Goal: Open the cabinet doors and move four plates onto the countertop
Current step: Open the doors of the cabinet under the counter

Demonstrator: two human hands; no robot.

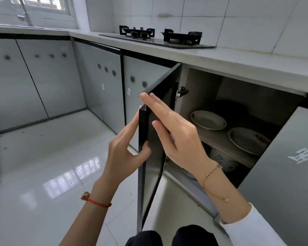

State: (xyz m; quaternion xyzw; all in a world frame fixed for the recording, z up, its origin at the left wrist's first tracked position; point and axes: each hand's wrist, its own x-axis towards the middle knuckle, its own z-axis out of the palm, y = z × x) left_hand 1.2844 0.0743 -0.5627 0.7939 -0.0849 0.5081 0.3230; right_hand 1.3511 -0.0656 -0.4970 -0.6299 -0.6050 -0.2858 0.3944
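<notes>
- Grey-fronted kitchen cabinets run beneath a pale counter (220, 59) that turns a corner, with white wall tiles behind and a glossy white tiled floor (52, 157) below me.
- Both hands meet on the free edge of one open cabinet door (154, 139), seen nearly edge-on.
- My left hand (124, 148) is on the door's outer side: its fingers (132, 125) lie straight up along the edge, and the thumb presses the edge from the near side, so the door is pinched.
- My right hand (178, 135) lies flat against the door's dark inner face, fingers straight and together, tips at the top corner; it grasps nothing.
- A red cord bracelet (96, 201) is on the left wrist, a thin gold chain (212, 174) on the right.
- Inside the open cabinet, two white plates (208, 119) sit side by side on a shelf (219, 139), the second plate (247, 141) nearer me and partly hidden by the shut neighbouring door (283, 174).
- Patterned crockery stands below the shelf, too dim to identify.
- On the counter above sits a black two-burner gas hob (158, 38).
</notes>
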